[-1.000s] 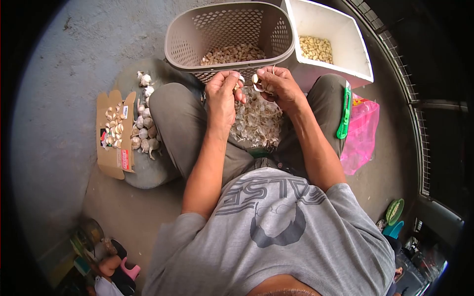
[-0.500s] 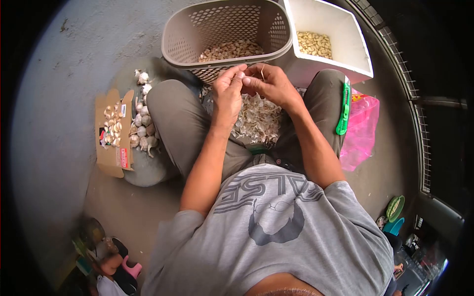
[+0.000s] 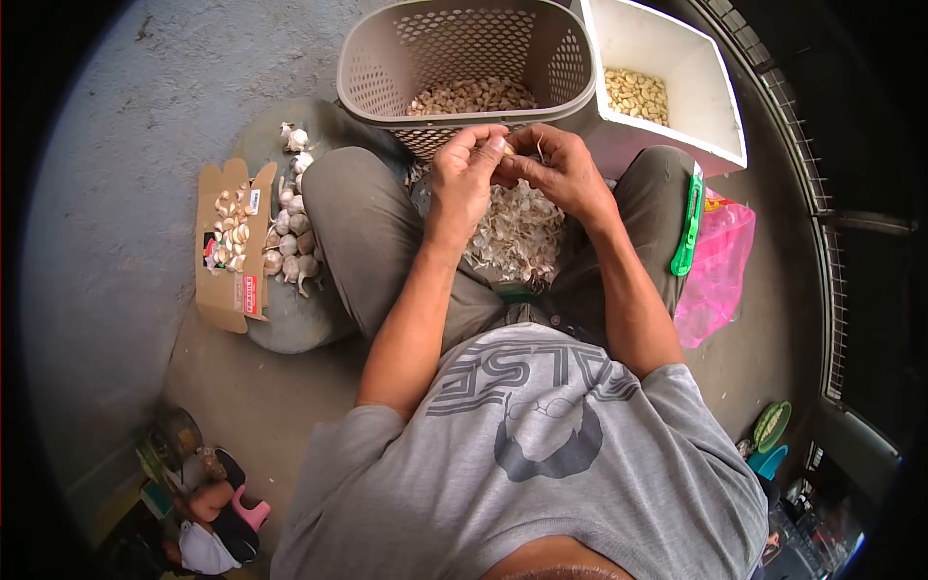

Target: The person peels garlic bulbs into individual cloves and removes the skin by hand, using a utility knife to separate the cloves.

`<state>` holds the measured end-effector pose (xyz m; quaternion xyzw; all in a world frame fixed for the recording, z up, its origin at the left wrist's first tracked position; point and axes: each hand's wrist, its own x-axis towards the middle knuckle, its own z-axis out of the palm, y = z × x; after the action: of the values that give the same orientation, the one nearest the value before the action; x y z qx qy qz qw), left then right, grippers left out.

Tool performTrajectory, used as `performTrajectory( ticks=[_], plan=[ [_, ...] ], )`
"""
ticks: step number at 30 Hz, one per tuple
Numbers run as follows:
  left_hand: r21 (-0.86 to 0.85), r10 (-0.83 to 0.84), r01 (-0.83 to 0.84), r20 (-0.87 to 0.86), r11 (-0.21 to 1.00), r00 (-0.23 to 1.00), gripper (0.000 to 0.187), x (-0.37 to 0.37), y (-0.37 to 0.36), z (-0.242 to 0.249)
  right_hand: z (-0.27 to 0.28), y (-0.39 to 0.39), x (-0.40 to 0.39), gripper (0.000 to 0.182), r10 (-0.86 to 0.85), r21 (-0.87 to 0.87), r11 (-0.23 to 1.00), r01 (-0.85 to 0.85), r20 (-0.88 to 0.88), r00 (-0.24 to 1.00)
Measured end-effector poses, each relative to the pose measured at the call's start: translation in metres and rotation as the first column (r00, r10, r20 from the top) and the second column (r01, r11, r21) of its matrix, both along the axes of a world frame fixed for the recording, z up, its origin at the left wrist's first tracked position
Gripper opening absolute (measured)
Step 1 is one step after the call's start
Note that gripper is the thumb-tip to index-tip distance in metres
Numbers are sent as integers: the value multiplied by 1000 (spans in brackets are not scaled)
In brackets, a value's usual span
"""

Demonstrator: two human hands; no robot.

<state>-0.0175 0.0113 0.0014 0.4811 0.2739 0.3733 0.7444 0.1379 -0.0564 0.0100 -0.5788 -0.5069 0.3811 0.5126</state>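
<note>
1. The flat brown cardboard box [image 3: 230,249] of loose pale garlic cloves lies on the grey concrete floor, with knobbly white garlic bulbs [image 3: 290,237] just beside it, as a second ago.
2. The left hand [image 3: 465,181] has closed in on the right since then; its fingertips pinch a small pale garlic clove [image 3: 507,148].
3. A heap of papery white garlic skins [image 3: 519,232] sits between the knees, under both hands.
4. The right hand [image 3: 561,172] meets the left, fingers curled on the same clove.
5. The perforated beige plastic basket [image 3: 464,48] holds cloves; the smooth white rectangular tub [image 3: 667,48] holds yellowish peeled cloves.
</note>
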Motion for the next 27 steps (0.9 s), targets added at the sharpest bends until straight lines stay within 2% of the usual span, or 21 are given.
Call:
performTrajectory(
  ticks=[1, 4, 7, 10, 11, 18, 21, 24, 27],
  plan=[
    [18, 6, -6, -6, 1000, 1000, 22, 0, 0, -1, -3, 0, 0, 26, 11, -6, 1000, -11, -54, 998],
    [23, 40, -40, -21, 999, 999, 24, -1, -1, -5, -5, 0, 2, 26, -8, 29, 1000, 7, 53, 999],
    [-62, 71, -72, -13, 995, 997, 28, -3, 3, -2, 3, -2, 4, 21, -51, -55, 998, 41, -185, 981],
    [-25, 36, -35, 49, 999, 998, 29, 3, -4, 5, 6, 2, 3, 16, -142, -58, 990, 130, -411, 900],
    [16, 40, -40, 18, 999, 999, 29, 4, -7, 6, 9, 1, 3, 15, -131, -61, 991, 117, -458, 879],
    [216, 113, -107, -16, 971, 993, 23, 5, -3, -7, 6, -1, -1, 15, -122, -111, 989, 103, -186, 975],
    [229, 99, -92, -20, 969, 995, 23, 3, -3, -5, 1, 3, -5, 14, -159, -97, 986, 136, -295, 942],
    [201, 116, -108, -28, 974, 993, 21, 3, -6, 1, 15, -1, -5, 15, -171, -87, 984, 153, -269, 948],
    [189, 183, -172, -46, 967, 982, 18, 8, -8, 3, -4, 4, -1, 16, -144, 32, 988, 151, -154, 978]
  ],
)
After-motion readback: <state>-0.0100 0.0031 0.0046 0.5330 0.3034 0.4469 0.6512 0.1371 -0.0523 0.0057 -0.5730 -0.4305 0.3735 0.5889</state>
